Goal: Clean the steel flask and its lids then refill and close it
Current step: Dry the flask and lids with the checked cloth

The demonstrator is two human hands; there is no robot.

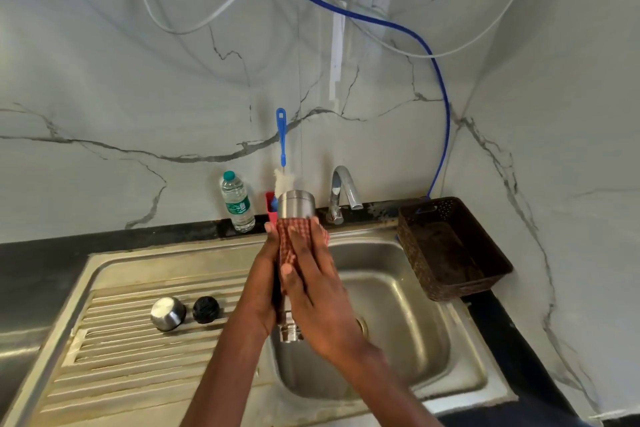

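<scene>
At centre frame, the steel flask [296,206] sits between both hands, wrapped in a checked cloth [294,239]. The left hand [265,282] grips its side; the right hand [313,291] presses the cloth on, fingers flat. Two lids [168,314] lie lower left.

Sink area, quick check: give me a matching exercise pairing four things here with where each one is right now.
Things:
1. steel flask
2. steel cap
3. bottle brush
4. brown basket

Places:
A. on the counter right of the basin
B. standing in the red holder by the wall
C. held over the basin, wrapped in a checked cloth
D. on the ribbed drainboard beside the black lid

Pairs: 1-C, 2-D, 3-B, 4-A
</scene>
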